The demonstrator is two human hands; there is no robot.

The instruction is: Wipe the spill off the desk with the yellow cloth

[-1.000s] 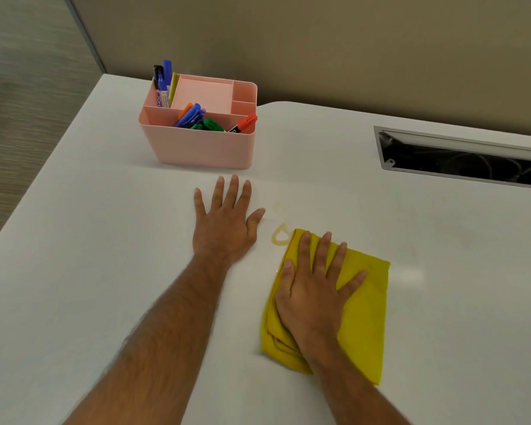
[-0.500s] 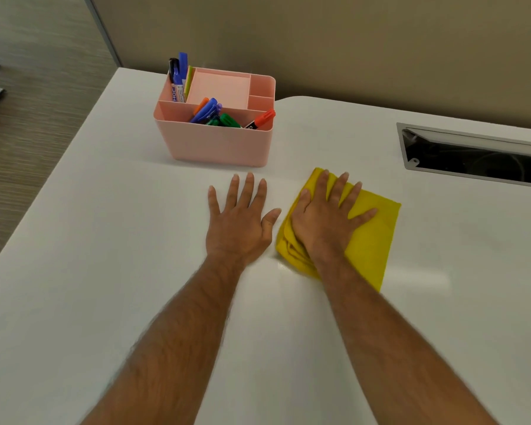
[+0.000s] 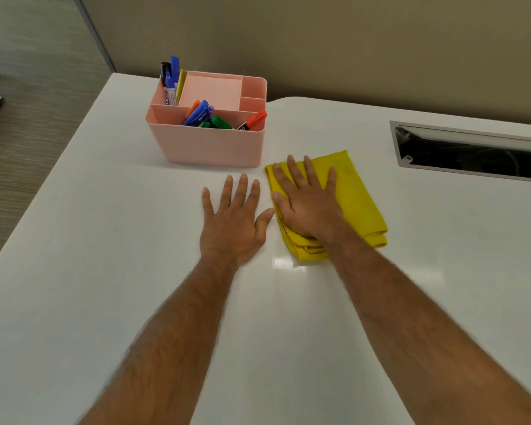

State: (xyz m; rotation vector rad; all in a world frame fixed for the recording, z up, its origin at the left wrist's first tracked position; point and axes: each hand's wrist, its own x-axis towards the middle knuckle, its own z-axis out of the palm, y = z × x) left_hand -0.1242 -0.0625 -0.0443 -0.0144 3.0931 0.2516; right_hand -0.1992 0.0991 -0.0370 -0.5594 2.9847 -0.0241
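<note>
The folded yellow cloth (image 3: pixel 354 196) lies flat on the white desk (image 3: pixel 105 240), just right of centre. My right hand (image 3: pixel 307 200) presses palm-down on the cloth's left half, fingers spread and pointing away from me. My left hand (image 3: pixel 235 220) rests flat on the bare desk right beside it, fingers apart, its thumb almost touching the cloth's edge; it holds nothing. No spill shows on the desk around the cloth; whatever is under the cloth is hidden.
A pink desk organiser (image 3: pixel 210 142) with several markers stands just beyond my left hand, close to the cloth's far left corner. A metal-rimmed cable opening (image 3: pixel 472 151) is cut into the desk at the far right. The desk's left edge drops to carpeted floor.
My right hand pushed the cloth away from me, over the brownish ring of liquid beside my left thumb, and up near the organiser. The ring is no longer visible. My left hand stayed flat.
</note>
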